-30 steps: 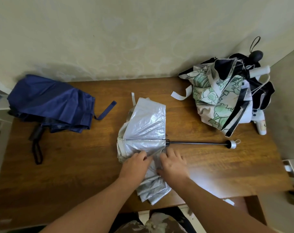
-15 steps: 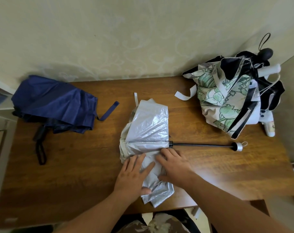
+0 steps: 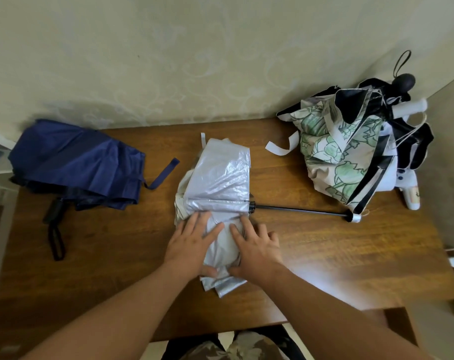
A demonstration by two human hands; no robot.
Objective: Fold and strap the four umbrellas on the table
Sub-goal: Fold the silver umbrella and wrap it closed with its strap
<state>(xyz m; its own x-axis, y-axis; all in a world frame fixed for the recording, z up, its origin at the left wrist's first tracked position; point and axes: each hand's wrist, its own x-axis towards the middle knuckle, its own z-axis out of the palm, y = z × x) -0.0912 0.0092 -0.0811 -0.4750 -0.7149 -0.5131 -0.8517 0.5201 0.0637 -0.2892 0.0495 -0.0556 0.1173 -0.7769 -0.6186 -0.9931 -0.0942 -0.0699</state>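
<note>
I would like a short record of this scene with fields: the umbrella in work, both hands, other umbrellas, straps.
umbrella in work: silver umbrella, table centre, shaft extended to the right
left hand: flat, fingers spread, presses the silver canopy
right hand: flat, presses the same canopy
other umbrellas: navy umbrella at left; floral umbrella over a black umbrella at right
straps: none fastened; navy strap lies loose
</note>
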